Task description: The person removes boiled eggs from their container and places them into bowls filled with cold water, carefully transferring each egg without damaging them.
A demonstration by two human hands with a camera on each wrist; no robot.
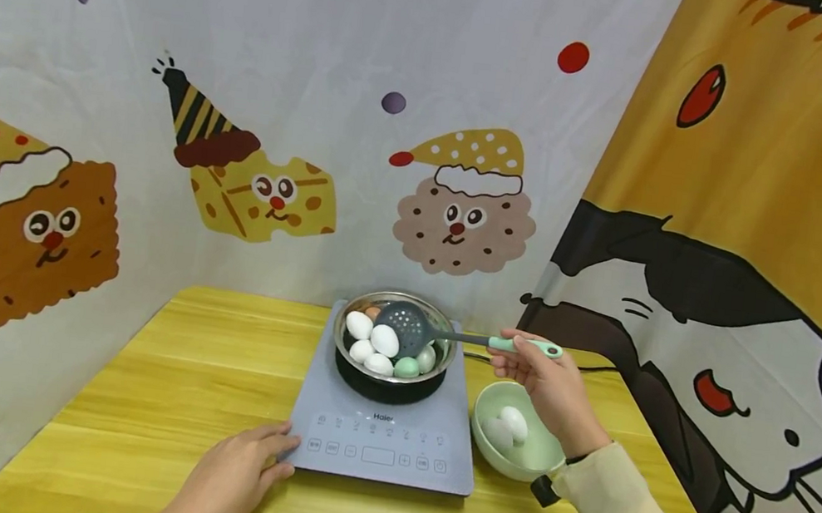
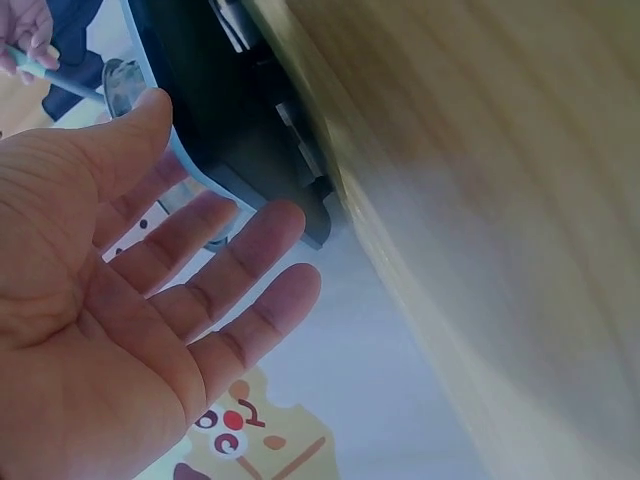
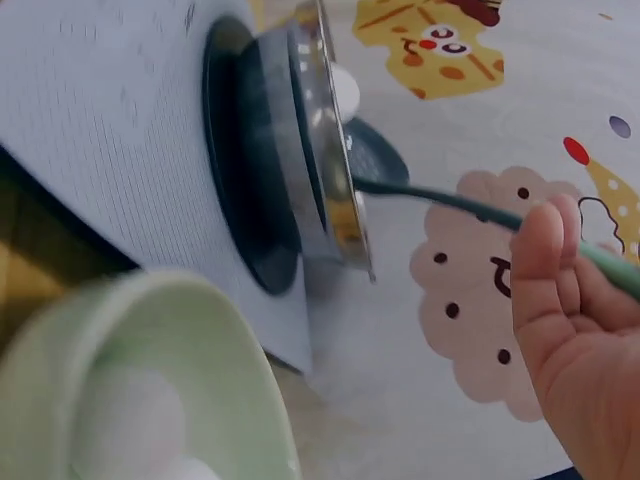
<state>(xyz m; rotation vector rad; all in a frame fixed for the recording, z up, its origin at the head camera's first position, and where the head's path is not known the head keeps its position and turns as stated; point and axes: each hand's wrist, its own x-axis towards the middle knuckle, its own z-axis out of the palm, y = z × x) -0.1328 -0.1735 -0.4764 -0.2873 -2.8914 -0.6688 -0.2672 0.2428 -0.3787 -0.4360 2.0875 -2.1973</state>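
Note:
My right hand (image 1: 537, 378) grips the light green handle of a dark grey slotted spoon (image 1: 406, 329). The spoon's perforated head lies over the metal pot (image 1: 342, 341), among several white eggs (image 1: 385, 340), a pale green egg (image 1: 407, 367) and a partly hidden brown egg (image 1: 372, 313). Beneath the pot is a grey induction cooktop (image 1: 380, 441). At the cooktop's front left corner, my left hand (image 1: 234, 472) has its fingers loosely extended against the edge; the left wrist view shows its palm (image 2: 90, 330) facing the camera.
A light green bowl (image 1: 520, 466) with two eggs (image 1: 514, 423) stands right of the cooktop, below my right forearm. Behind the cooktop, a black cable (image 1: 598, 368) runs right across the yellow wooden table (image 1: 165, 381). Cartoon-printed cloth (image 1: 356, 58) hangs close around the table.

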